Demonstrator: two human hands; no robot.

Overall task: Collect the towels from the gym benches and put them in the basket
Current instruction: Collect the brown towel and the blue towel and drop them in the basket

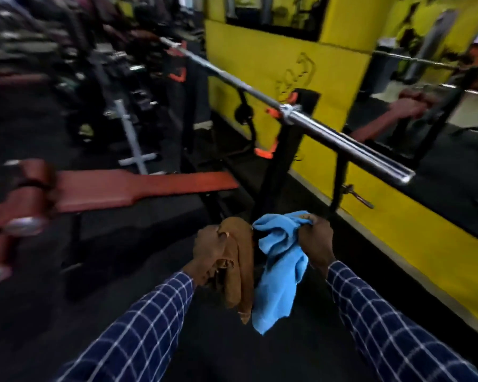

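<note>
My left hand [209, 250] grips a brown towel [242, 274] that hangs down from my fist. My right hand [316, 239] grips a light blue towel [280, 268] by its upper edge, and the rest droops beside the brown one. Both towels hang in the air above the dark floor, touching each other. A red padded gym bench [138, 187] lies to the left, with nothing on its pad. No basket is in view.
A chrome barbell [315, 124] rests on a black rack with orange hooks [267, 153], its end jutting toward me on the right. A yellow wall [287, 59] stands behind it. More benches and machines, blurred, line the left. Dark floor lies below.
</note>
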